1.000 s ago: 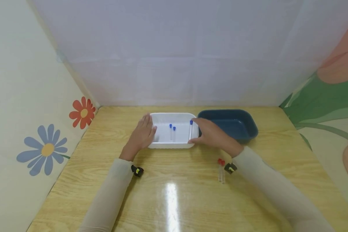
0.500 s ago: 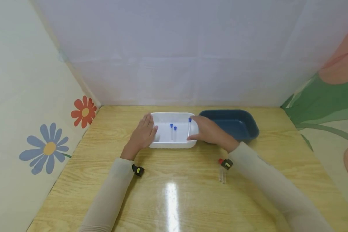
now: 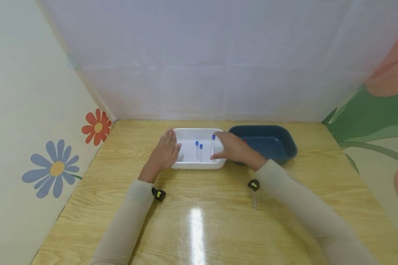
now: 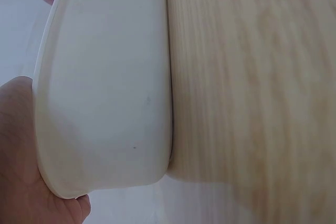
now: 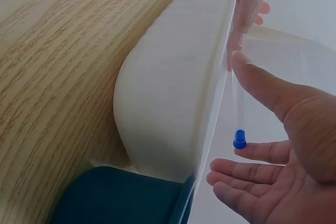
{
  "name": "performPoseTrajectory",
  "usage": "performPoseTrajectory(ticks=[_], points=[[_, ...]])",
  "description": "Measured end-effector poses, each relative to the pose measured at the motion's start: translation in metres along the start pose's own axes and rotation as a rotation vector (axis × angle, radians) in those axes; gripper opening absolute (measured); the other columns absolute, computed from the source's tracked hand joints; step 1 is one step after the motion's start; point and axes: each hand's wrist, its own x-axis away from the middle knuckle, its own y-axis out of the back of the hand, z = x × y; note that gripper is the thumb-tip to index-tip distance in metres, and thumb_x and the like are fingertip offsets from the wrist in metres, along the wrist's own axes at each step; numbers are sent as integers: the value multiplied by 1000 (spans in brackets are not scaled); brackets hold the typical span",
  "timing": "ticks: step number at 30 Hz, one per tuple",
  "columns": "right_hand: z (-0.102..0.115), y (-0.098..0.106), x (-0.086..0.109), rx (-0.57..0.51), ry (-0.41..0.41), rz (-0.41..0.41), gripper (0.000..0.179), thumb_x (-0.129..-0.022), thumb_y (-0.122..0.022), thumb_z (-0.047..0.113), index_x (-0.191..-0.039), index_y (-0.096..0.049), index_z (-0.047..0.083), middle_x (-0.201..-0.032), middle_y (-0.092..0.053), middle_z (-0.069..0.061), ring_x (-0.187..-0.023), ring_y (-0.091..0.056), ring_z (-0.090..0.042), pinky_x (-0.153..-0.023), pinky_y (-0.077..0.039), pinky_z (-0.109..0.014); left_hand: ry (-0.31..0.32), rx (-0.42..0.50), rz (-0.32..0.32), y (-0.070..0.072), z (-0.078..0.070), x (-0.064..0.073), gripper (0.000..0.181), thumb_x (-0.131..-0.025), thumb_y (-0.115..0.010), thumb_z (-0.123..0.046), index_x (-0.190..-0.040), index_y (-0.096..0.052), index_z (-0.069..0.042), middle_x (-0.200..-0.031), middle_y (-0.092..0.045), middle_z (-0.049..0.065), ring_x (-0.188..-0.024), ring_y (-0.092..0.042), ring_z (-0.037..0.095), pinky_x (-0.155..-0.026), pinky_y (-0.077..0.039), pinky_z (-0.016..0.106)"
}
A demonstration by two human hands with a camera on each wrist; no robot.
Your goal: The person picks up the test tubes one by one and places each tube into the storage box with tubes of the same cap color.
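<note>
My right hand holds a clear test tube with a blue cap lengthwise, the thumb at its bottom end and the index fingertip at its cap. The tube hangs over the right part of the white tray. In the right wrist view the blue cap meets the index finger, and the other fingers extend apart. Two more blue-capped test tubes lie side by side near the tray's middle. At the tray's left end my left hand grips the rim, thumb inside, fingers along the outer wall.
Right of the white tray stands a dark blue bin, partly behind my right hand, with a small red spot inside. Clear tubes lie on the wooden table, their upper ends hidden by the right wrist camera.
My right hand has moved left over the white tray with the blue-capped tube. Its wrist camera now covers the red caps of the tubes on the table. My left hand keeps its place.
</note>
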Motion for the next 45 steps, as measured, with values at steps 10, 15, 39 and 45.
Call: performPoseTrajectory(ticks=[10,15,39,45], points=[[-3,-13,-14,7,-11,22,94,-80,-87,41,-147,-44,-8,-146,-51,-25,-136,-48,-38,-116,-37,-47,-5,-6,8,1,-1,-1,67,-111,-19,-35,-155,-5,13,-166,2,26,-155,-1,39,-125,-3,46],[-2,-19,-20,16,-35,49,93,-79,-88,41,-146,-46,-8,-143,-54,-25,-133,-51,-38,-114,-39,-46,5,-8,15,1,-2,0,67,-111,-19,-35,-156,-4,13,-166,4,25,-155,0,38,-125,-4,46],[-1,-42,-44,145,-68,96,81,-74,-91,37,-134,-57,-4,-123,-65,-18,-115,-60,-33,-104,-48,-44,-3,-14,2,-3,0,-2,67,-111,-18,-35,-155,-5,14,-166,0,28,-154,-3,41,-125,-5,49],[0,-44,-45,166,-88,129,74,-76,-90,35,-131,-58,-3,-117,-65,-16,-107,-61,-30,-99,-50,-42,-3,-15,-7,-3,0,-2,67,-111,-19,-35,-155,-6,13,-166,-3,29,-155,-4,41,-125,-6,48]])
